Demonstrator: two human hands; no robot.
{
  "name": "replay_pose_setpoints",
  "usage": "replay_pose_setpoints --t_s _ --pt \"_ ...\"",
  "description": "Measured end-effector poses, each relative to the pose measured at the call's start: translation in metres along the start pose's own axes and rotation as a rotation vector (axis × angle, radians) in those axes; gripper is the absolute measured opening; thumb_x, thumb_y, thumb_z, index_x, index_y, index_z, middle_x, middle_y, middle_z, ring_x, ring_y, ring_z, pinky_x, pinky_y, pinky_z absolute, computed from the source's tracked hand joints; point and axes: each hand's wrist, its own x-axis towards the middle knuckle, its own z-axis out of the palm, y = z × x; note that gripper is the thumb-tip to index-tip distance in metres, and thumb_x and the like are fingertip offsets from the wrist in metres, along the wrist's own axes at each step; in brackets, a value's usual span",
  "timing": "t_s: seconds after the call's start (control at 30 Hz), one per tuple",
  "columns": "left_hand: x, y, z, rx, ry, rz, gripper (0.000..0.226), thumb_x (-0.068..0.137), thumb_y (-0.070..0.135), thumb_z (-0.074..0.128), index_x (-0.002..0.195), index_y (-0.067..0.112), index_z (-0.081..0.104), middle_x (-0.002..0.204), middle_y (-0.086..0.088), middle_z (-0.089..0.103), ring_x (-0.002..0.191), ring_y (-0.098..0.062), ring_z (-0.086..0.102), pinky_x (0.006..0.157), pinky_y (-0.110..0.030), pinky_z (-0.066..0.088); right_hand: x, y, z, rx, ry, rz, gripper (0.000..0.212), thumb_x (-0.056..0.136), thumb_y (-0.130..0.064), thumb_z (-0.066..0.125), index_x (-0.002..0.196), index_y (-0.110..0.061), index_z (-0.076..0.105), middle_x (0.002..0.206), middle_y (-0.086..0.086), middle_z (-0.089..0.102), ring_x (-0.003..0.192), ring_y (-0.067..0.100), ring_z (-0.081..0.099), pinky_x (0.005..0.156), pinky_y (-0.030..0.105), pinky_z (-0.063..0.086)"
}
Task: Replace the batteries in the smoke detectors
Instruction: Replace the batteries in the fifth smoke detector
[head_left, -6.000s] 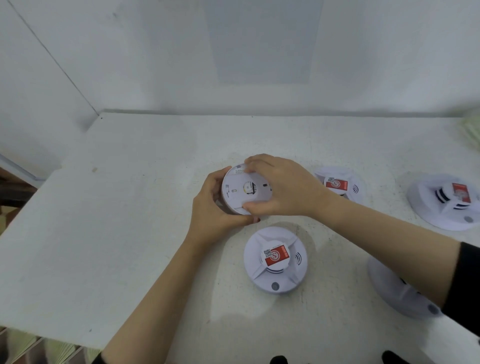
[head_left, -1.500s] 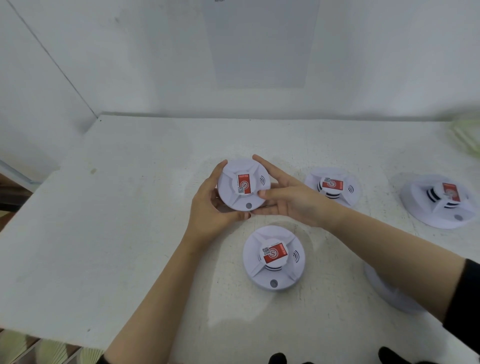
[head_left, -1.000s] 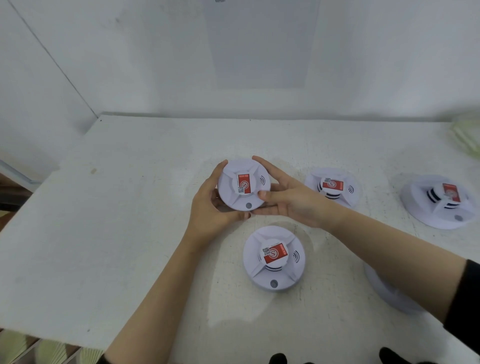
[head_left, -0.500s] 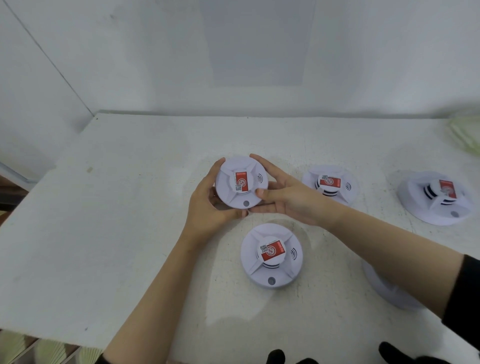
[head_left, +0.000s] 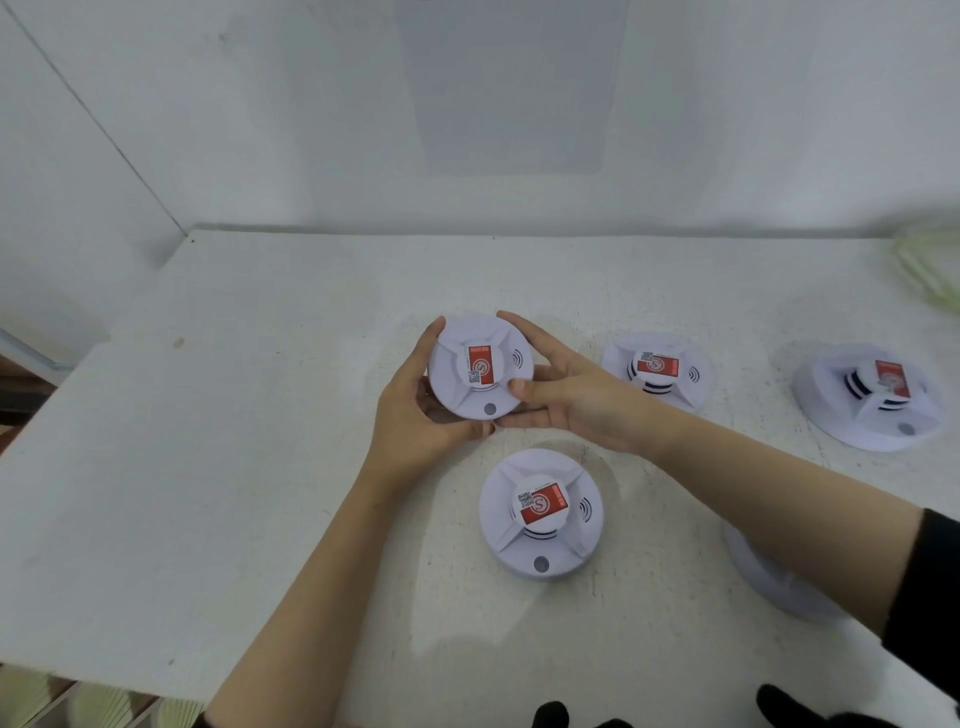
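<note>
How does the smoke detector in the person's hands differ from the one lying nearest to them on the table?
The held detector is gripped at its rim by the left hand and right hand; the near detector lies untouched on the table. The held detector's red label runs up and down; the near detector's slants. Both are white, round and face up.

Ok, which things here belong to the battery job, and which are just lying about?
Job: held detector, in left hand and right hand; front detector; middle detector; far-right detector; half-hidden detector.
Lying about: blurred pale green thing, right edge; dark shapes, bottom edge.
</note>
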Motion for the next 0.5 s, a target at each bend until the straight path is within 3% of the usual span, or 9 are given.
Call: replay_pose_setpoints --t_s 0.2,0.33,0.5 --pt "0.0029 -0.0057 -0.0013 -0.012 -0.032 -0.029 0.098 0.064 0.017 0.089 0.146 0.021 0.037 0.137 0.001 0.056 0.126 -0.015 0.054 0.104 -0.044 0.046 0.0005 0.0008 0.0002 0.005 0.011 0.0 0.068 0.091 0.004 0.051 0.144 -0.033 0.029 0.128 0.012 0.056 0.107 0.029 0.061 0.091 0.042 0.052" --pt "0.0035 -0.0079 -0.0016 -0.007 -0.013 -0.043 0.111 0.058 0.005 0.09 0.148 0.02 0.029 0.132 0.014 0.054 0.122 0.0 0.054 0.099 -0.021 0.047 0.0005 0.0006 0.0007 0.007 0.015 -0.004 0.068 0.091 0.004 0.05 0.144 -0.033 0.03 0.132 0.015 0.054 0.109 0.031 0.06 0.091 0.042 0.052" --pt "0.0047 -0.0091 -0.0043 -0.022 -0.001 -0.047 0.106 0.045 0.018 0.091 0.135 0.029 0.035 0.128 0.009 0.056 0.116 -0.008 0.059 0.09 -0.028 0.054 0.0006 0.0007 0.001 0.004 0.02 -0.001 0.069 0.091 0.004 0.051 0.145 -0.032 0.029 0.133 0.017 0.053 0.111 0.032 0.059 0.092 0.044 0.051"
